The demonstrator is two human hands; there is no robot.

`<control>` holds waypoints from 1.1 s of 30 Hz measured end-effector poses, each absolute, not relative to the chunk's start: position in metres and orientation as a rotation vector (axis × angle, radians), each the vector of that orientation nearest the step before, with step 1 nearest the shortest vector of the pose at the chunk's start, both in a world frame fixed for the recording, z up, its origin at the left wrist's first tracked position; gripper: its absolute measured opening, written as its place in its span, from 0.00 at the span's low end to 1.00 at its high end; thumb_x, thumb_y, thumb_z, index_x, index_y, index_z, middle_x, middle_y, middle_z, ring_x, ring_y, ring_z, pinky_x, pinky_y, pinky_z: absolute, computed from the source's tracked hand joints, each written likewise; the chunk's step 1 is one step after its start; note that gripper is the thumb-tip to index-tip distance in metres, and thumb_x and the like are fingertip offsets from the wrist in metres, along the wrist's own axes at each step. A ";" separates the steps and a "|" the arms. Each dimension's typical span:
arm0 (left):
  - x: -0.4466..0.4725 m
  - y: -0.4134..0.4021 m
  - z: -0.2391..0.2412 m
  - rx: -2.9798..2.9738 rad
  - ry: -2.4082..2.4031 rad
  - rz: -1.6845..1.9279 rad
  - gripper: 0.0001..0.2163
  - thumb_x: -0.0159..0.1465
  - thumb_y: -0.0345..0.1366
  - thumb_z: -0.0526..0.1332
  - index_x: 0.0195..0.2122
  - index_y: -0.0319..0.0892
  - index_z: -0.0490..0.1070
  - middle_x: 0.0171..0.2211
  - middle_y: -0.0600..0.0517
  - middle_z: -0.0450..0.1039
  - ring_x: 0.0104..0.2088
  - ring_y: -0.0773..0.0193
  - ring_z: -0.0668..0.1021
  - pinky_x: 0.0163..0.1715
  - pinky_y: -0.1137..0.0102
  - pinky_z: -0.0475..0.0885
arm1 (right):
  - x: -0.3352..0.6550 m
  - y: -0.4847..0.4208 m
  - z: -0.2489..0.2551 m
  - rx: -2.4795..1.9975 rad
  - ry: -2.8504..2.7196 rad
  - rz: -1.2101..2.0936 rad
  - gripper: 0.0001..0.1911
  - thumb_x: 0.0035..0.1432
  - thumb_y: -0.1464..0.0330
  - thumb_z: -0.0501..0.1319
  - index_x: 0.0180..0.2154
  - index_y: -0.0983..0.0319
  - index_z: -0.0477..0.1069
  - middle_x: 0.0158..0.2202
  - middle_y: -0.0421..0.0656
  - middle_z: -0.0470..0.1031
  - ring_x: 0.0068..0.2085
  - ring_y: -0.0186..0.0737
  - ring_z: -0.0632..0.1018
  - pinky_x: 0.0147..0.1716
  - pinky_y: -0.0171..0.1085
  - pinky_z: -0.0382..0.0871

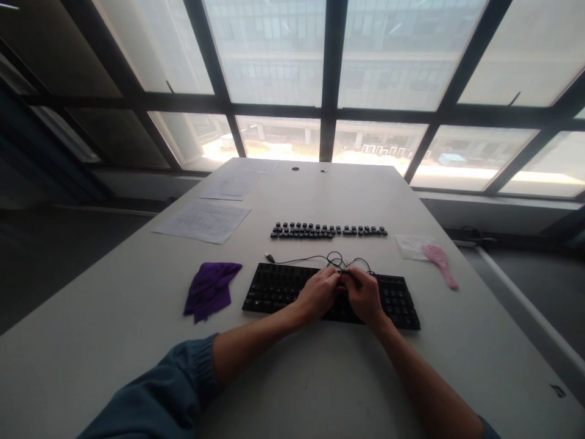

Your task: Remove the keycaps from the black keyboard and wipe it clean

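A black keyboard [269, 299] lies in front of me, its upper rows on the left looking bare of keycaps. Over its middle back edge my left hand [320, 288] and my right hand [364, 294] meet, fingertips pinched together. Between them they grip the thin black cable [336, 259], whose loops spread just behind the fingers. The exact spot being pinched is partly hidden. From the loops the cable runs left to a USB plug [269, 258] on the table.
Rows of loose black keycaps [304, 231] stand behind the keyboard. A purple cloth [211, 289] lies left, with paper sheets [205, 221] farther back. On the right, a pink hairbrush [439, 259] overlaps a clear plastic bag [409, 247]. The white table [315, 198] reaches towards the windows.
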State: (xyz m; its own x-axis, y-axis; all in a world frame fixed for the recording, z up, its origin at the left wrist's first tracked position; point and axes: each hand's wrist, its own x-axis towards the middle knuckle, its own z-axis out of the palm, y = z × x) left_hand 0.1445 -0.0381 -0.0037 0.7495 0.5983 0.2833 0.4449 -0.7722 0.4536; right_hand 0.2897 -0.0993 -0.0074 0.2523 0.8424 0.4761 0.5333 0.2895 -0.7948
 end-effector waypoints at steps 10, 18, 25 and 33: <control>0.143 -0.039 0.001 2.366 0.715 0.716 0.14 0.65 0.28 0.61 0.51 0.45 0.67 0.43 0.49 0.75 0.47 0.58 0.75 0.50 0.63 0.71 | 0.290 -0.096 -0.006 -1.445 -1.169 0.332 0.15 0.65 0.62 0.57 0.26 0.59 0.66 0.22 0.39 0.69 0.25 0.39 0.70 0.28 0.37 0.64; 0.145 -0.041 0.003 2.600 0.646 0.702 0.05 0.67 0.31 0.59 0.43 0.43 0.73 0.41 0.48 0.75 0.44 0.56 0.74 0.50 0.61 0.70 | 0.293 -0.093 -0.009 -1.440 -1.067 0.378 0.16 0.65 0.59 0.57 0.27 0.60 0.67 0.22 0.39 0.70 0.24 0.39 0.70 0.27 0.37 0.65; 0.141 -0.024 0.041 2.466 0.783 0.880 0.06 0.63 0.34 0.65 0.42 0.47 0.75 0.43 0.49 0.73 0.47 0.56 0.73 0.51 0.61 0.70 | 0.293 -0.092 -0.008 -1.402 -0.994 0.450 0.17 0.65 0.57 0.57 0.27 0.60 0.68 0.20 0.39 0.70 0.21 0.38 0.70 0.22 0.36 0.64; 0.191 0.085 0.046 2.793 1.000 0.604 0.06 0.62 0.33 0.66 0.40 0.43 0.78 0.40 0.48 0.76 0.45 0.54 0.73 0.49 0.62 0.69 | 0.295 -0.089 -0.013 -1.385 -0.988 0.485 0.15 0.64 0.60 0.57 0.27 0.60 0.67 0.22 0.40 0.71 0.22 0.37 0.70 0.22 0.34 0.62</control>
State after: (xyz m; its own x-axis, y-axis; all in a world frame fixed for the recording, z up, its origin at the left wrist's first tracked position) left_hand 0.1915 0.0853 0.0462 0.7030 0.6304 0.3292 0.5850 -0.7758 0.2363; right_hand 0.2948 -0.0894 -0.0131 0.5368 0.7921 0.2905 0.2543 0.1764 -0.9509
